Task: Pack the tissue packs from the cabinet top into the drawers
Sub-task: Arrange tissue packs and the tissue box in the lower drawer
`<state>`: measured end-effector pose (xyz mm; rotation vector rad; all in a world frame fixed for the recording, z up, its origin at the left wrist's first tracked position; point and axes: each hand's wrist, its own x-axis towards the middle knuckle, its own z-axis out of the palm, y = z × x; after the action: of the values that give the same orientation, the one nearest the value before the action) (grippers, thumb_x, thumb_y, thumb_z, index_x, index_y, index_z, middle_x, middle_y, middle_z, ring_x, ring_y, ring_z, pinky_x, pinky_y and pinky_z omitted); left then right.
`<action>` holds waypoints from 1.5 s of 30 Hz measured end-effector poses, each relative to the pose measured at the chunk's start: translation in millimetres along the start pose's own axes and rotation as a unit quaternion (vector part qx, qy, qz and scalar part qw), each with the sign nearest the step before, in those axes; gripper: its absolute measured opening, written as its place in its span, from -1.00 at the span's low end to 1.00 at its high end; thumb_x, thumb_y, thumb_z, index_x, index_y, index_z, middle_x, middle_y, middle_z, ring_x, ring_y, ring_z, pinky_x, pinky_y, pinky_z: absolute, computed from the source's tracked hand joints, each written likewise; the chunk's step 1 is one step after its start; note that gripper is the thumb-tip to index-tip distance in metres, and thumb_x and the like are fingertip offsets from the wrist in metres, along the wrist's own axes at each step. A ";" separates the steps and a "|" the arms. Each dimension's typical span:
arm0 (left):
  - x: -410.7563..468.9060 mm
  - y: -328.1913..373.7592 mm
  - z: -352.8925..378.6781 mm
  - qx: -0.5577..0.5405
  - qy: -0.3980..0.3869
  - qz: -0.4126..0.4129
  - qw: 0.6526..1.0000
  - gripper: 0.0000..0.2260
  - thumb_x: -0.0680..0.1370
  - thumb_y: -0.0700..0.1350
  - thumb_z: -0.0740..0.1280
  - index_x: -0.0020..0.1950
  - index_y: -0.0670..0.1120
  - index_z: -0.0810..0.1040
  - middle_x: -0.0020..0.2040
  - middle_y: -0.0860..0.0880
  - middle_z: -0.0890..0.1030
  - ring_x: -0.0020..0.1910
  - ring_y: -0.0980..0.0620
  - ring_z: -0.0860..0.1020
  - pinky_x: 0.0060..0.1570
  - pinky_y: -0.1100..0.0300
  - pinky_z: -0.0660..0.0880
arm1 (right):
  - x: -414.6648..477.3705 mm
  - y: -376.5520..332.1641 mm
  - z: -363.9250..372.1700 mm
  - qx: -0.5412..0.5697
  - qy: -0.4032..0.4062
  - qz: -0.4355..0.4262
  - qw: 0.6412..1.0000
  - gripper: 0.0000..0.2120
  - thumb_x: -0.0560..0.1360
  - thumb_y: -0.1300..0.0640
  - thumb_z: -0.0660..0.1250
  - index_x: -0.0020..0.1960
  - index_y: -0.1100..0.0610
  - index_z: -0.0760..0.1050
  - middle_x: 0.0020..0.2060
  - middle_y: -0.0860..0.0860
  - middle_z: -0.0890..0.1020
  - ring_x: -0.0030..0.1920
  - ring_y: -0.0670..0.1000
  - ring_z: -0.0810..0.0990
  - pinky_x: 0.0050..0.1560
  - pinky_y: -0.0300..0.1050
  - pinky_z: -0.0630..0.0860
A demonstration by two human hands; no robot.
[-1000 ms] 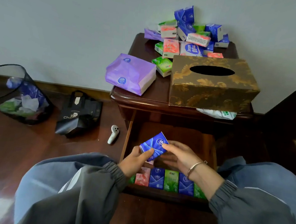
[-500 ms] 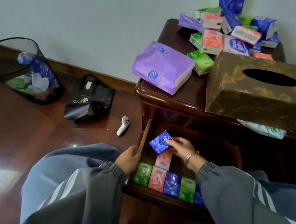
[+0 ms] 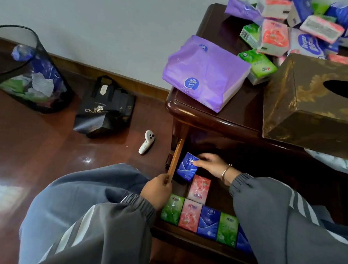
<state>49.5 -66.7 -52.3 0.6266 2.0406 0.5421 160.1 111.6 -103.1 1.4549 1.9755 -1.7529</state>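
Observation:
My right hand (image 3: 211,164) grips a small blue tissue pack (image 3: 186,168) low inside the open drawer (image 3: 175,159), against its left wall. A pink pack (image 3: 199,189) lies just in front of it. Along the drawer's front stands a row of green, pink and blue packs (image 3: 199,219). My left hand (image 3: 157,191) is closed on the drawer's left side rail. On the cabinet top (image 3: 234,114) sit a large purple tissue pack (image 3: 205,73) and a pile of several small packs (image 3: 289,30).
A brown-gold tissue box (image 3: 318,107) fills the cabinet top's right side, with a white bag (image 3: 340,163) under it. On the floor at left are a mesh bin (image 3: 24,68), a black paper bag (image 3: 105,108) and a small white controller (image 3: 147,142).
The blue pack went from both hands above the drawer down into its left side, held by my right hand alone. My left hand moved to the drawer rail. The view shifted left.

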 end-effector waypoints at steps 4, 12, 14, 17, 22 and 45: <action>1.1 1.3 -0.2 0.008 -0.006 -0.007 1.000 -0.69 0.60 -0.18 0.17 0.34 -0.13 0.47 0.22 -0.13 0.60 0.19 -0.10 0.57 0.20 0.06 0.49 | 5.7 2.1 10.0 -0.051 -0.028 0.007 0.998 -0.63 0.46 0.04 0.39 0.22 0.16 0.50 0.14 0.10 0.60 0.09 0.03 0.57 0.05 -0.21 0.43; -0.5 2.7 0.4 0.033 -0.002 -0.002 0.999 -0.71 0.58 -0.16 0.19 0.28 -0.09 0.49 0.13 -0.09 0.64 0.11 -0.07 0.59 0.09 0.14 0.49 | -7.0 18.3 17.7 -0.109 0.016 -0.048 0.993 -0.55 0.49 0.02 0.35 0.34 0.10 0.42 0.25 0.07 0.52 0.17 0.05 0.54 0.10 -0.14 0.48; -1.1 3.6 0.6 0.036 -0.001 -0.004 0.999 -0.71 0.58 -0.16 0.19 0.29 -0.09 0.49 0.14 -0.10 0.63 0.12 -0.07 0.58 0.08 0.17 0.47 | -11.6 17.2 21.6 -0.110 0.014 -0.044 0.993 -0.59 0.52 0.01 0.30 0.33 0.12 0.44 0.03 0.04 0.62 -0.04 0.02 0.62 -0.01 -0.12 0.55; -2.2 5.3 0.3 0.048 0.001 -0.006 0.999 -0.70 0.58 -0.15 0.19 0.30 -0.11 0.48 0.19 -0.11 0.61 0.17 -0.09 0.55 0.08 0.19 0.42 | -17.0 11.3 30.4 -0.194 -0.009 -0.036 0.980 -0.67 0.56 -0.03 0.21 0.22 0.12 0.53 -0.13 -0.01 0.63 -0.10 0.08 0.63 0.03 -0.04 0.53; -1.4 6.5 -0.3 0.057 -0.003 -0.007 0.998 -0.69 0.59 -0.16 0.18 0.32 -0.12 0.46 0.20 -0.11 0.60 0.18 -0.07 0.55 0.07 0.21 0.41 | -28.8 5.8 31.5 -0.133 -0.011 -0.003 0.991 -0.59 0.60 -0.07 0.10 0.30 0.15 0.45 0.13 0.08 0.60 0.19 0.10 0.51 0.32 0.01 0.36; -1.6 8.0 -1.3 0.110 0.003 -0.010 0.994 -0.72 0.60 -0.13 0.19 0.27 -0.15 0.51 0.24 -0.17 0.57 0.22 -0.14 0.52 0.13 0.18 0.40 | -118.6 3.5 9.6 0.063 0.043 0.118 0.990 -0.37 0.56 -0.26 -0.05 0.44 0.13 0.29 0.44 0.12 0.32 0.44 0.11 0.28 0.45 0.07 0.18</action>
<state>50.9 -61.6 -45.8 0.7327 2.1277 0.3098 220.7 37.3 -32.6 1.7528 1.6718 -1.7645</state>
